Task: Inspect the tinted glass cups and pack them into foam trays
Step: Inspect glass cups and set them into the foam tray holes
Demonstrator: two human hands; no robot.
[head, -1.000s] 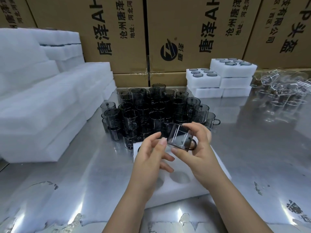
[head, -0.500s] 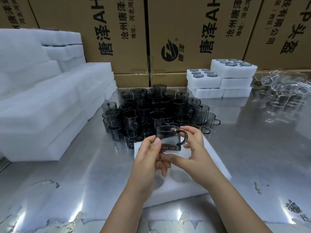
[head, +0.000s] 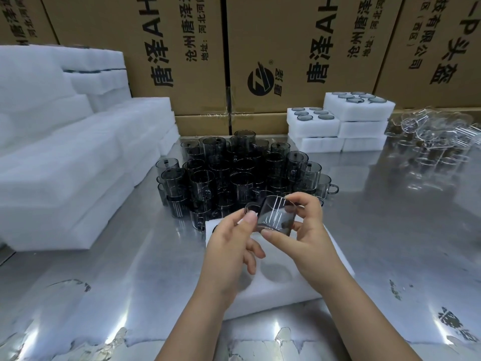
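Cup (head: 276, 216) in both hands, tinted grey glass, held off the counter (head: 125, 282) above the far end of the white foam tray (head: 320, 285) and just in front of the cup cluster (head: 234, 173). The cup is tilted, handle pointing to the person's left, dark base edge toward the camera. Left hand (head: 229, 248): grip closed on the cup, thumb against the wall just below the handle, other fingers curled underneath; where those fingers touch is hidden. Right hand (head: 312, 238): grip clamped on the cup too, thumb at the base edge, fingers arched over the rim on the far side. The foam tray lies flat on the counter under both wrists, with one round pocket visible between them; much of the rest is covered by the hands. The cup cluster is many tinted cups packed tight and upright, some stacked two high, handles at mixed angles. Left side: tall stacks of plain foam slabs (head: 65, 165). Back right: stacked foam trays (head: 338, 126), tinted cup rims showing in the pockets of the top ones. Far right: heap of clear glass cups (head: 437, 134), blurred. Back wall: cardboard boxes (head: 286, 48) with printed Chinese text. The counter is shiny metal with glare patches.
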